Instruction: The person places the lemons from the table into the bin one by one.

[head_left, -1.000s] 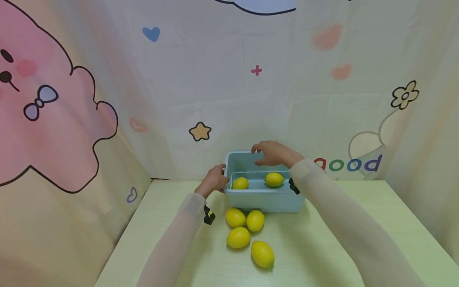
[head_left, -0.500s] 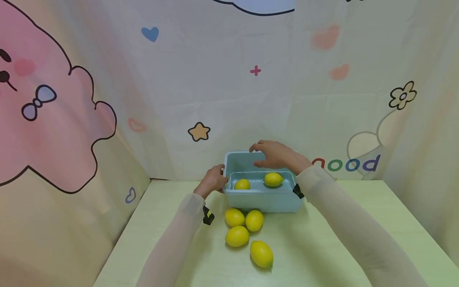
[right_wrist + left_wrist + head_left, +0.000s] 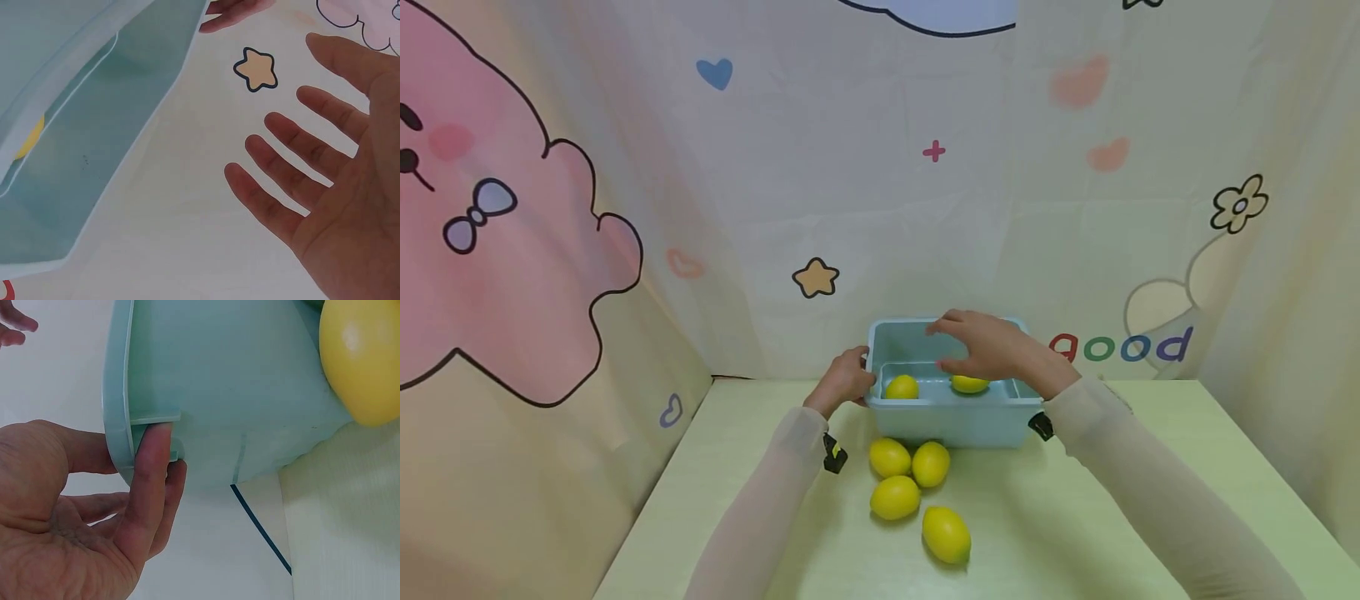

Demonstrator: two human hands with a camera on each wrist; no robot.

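A light blue plastic bin (image 3: 958,425) stands toward the back of the table, with two lemons in it: a left lemon (image 3: 902,387) and a right lemon (image 3: 970,385) partly hidden by my right hand. My left hand (image 3: 844,380) grips the bin's left rim; in the left wrist view, the fingers (image 3: 153,481) curl under the rim and the thumb lies over it. Above the bin, my right hand (image 3: 988,343) is spread and holds nothing. The right wrist view shows its fingers (image 3: 275,194) apart from the bin wall (image 3: 106,162).
In front of the bin, several lemons lie on the pale green table (image 3: 1060,517); the nearest lemon (image 3: 946,535) sits a little apart from the cluster. A printed curtain (image 3: 820,167) hangs right behind the bin. Black devices are strapped at both wrists.
My right hand has moved down and slightly right over the bin, now covering part of the right lemon. The left lemon has shifted slightly inside the bin. My left hand stays on the rim.
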